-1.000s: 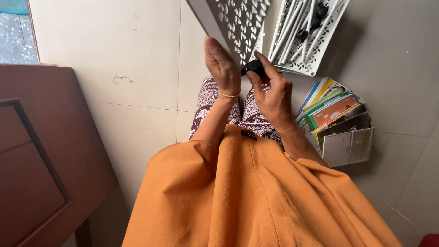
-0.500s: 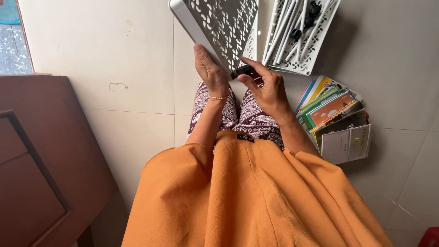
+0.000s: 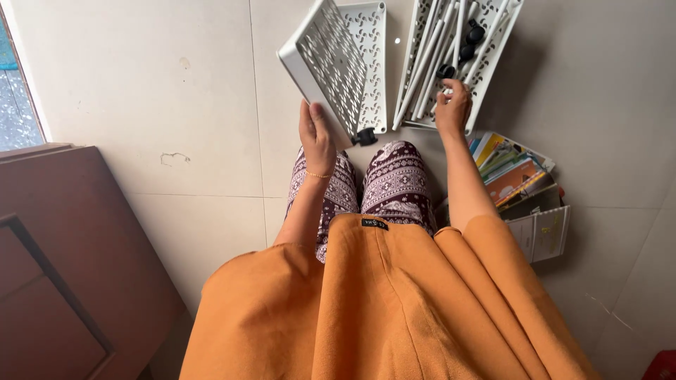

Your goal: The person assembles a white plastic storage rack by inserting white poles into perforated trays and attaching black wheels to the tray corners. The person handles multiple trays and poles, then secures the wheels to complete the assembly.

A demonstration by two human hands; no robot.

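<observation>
White plastic: perforated shelf panel (image 3: 331, 63), held tilted up off the floor; a black round fitting (image 3: 365, 136) sits at its lower corner.
Head view, left hand (image 3: 316, 138): clasped on the panel's lower edge, thumb and fingers wrapped around the rim; sole support of the panel.
Head view, right hand (image 3: 453, 107): reaches into a second white tray (image 3: 493, 67) lying on the floor, fingertips curled at the white rods (image 3: 431, 56) and a black cap (image 3: 446, 71); whether it already pinches one I cannot tell.
Risk 1: one-handed hold at a single edge; the panel could swing or slip, since its weight hangs well away from the grip.
Risk 2: the black fitting at the corner may be only loosely seated; a tilt or knock could drop it.
Risk 3: rods lie loose and crossed in the tray; pulling one could drag others out and scatter the caps.
Risk 4: book stack (image 3: 514, 172) just beside the right forearm; a sweep of the arm could topple it.
Surface: pale glossy floor tiles (image 3: 176, 105), grout lines visible, a small scuff mark.
Room: dark wooden furniture (image 3: 63, 267) at left; a third perforated panel (image 3: 373, 77) flat on the floor; the person wears an orange garment (image 3: 380, 309).
</observation>
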